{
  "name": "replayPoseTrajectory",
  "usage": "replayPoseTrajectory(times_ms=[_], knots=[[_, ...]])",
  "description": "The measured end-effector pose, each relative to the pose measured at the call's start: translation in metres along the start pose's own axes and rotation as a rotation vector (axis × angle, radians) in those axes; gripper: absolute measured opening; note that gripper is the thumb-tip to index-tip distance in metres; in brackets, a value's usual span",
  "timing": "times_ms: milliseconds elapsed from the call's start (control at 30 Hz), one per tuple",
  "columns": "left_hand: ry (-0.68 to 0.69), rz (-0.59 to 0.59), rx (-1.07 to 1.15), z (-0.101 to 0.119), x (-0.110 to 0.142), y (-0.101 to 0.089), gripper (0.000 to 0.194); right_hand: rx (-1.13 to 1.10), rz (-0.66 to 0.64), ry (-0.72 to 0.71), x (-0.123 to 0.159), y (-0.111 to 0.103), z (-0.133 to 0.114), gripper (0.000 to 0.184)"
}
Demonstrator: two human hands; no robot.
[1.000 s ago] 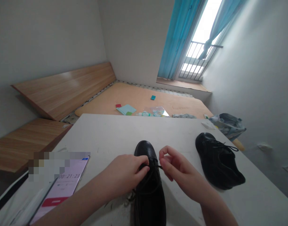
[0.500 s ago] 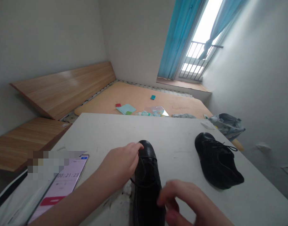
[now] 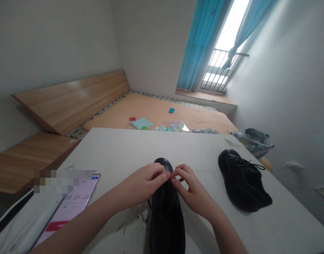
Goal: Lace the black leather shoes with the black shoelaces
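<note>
A black lace-up shoe (image 3: 169, 225) lies on the white table in front of me, its toe pointing away. My left hand (image 3: 148, 180) rests over the shoe's front from the left, thumb and forefinger pinched together. From the right, my right hand (image 3: 187, 185) pinches at the same spot, its fingertips almost meeting the left ones. Both pinch the black shoelace (image 3: 162, 194) at the front end of the lacing; the piece between the fingertips is hard to make out against the dark leather. Loose lace trails back over the shoe's opening.
The other black shoe (image 3: 243, 183) stands at the right of the white table (image 3: 119, 148). A phone showing a timer (image 3: 74, 204) lies at the left. Beyond the table is a bed (image 3: 156, 102) with small items, and a bag-lined bin (image 3: 257, 141) sits past the right corner.
My right hand has moved forward and up from beside the shoe's opening to the front of the lacing. My left fingers have shifted from the toe back onto the lace area.
</note>
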State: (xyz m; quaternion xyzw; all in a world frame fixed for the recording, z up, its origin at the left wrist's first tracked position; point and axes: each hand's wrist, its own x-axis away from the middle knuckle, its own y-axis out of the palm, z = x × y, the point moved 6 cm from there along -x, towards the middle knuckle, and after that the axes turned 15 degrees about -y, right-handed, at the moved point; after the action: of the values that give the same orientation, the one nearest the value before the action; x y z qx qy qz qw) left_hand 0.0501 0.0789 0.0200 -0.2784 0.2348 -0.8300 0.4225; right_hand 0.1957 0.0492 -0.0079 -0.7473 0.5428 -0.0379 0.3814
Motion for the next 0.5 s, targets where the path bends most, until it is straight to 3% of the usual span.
replayPoseTrajectory(times_ms=[133,200,267,333,400,500], knots=[[0.071,-0.042,0.352,0.013,0.02,-0.019,0.032,-0.164,0.037,0.014,0.004,-0.007,-0.001,0.02],[0.076,0.01,0.361,0.019,0.033,-0.031,0.022,-0.209,0.087,0.075,0.009,-0.015,0.002,0.024],[0.066,0.107,0.179,0.021,0.043,-0.04,0.013,-0.191,0.185,0.109,0.014,-0.029,0.002,0.028],[0.017,0.203,-0.103,0.016,0.045,-0.041,0.017,-0.067,0.248,0.114,0.02,-0.044,0.0,0.028],[-0.093,0.23,-0.378,0.003,0.038,-0.035,0.025,0.116,0.187,0.117,0.024,-0.05,-0.002,0.024],[-0.26,0.105,-0.619,-0.021,0.023,-0.019,0.024,0.287,-0.049,0.144,0.03,-0.04,0.003,0.026]])
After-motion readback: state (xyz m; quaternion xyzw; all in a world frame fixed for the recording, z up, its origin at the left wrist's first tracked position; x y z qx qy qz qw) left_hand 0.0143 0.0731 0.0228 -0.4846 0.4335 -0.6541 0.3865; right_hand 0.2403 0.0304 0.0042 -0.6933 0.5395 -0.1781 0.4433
